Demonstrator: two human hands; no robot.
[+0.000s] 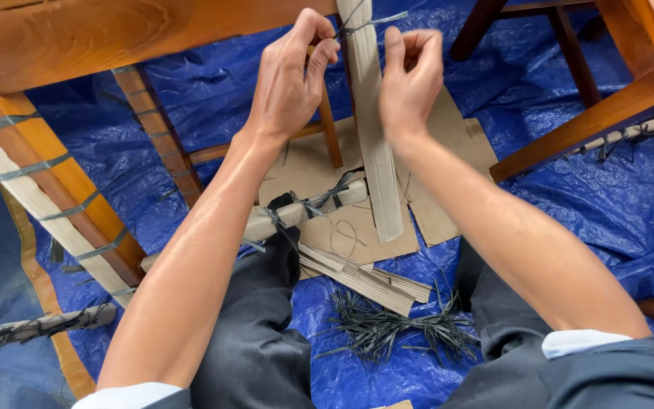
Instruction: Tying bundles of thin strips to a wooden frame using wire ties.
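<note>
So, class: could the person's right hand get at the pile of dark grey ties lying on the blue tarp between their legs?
Probably yes: the right hand is up at the cardboard strip, and nothing covers the ties.

Lighting: bright, even, diffuse; direction cannot be told. Glare: small white glints across the crinkled blue plastic tarpaulin (569,204); soft sheen along both bare forearms. Shadows: faint, soft-edged beneath the flat brown cardboard sheets (357,227) and the polished orange-brown wooden furniture frame (77,38). Focus: sharp at centre. Blur: slight at the fingertips. Distortion: wide-angle stretching at the edges, forearms enlarged toward the bottom.
</note>
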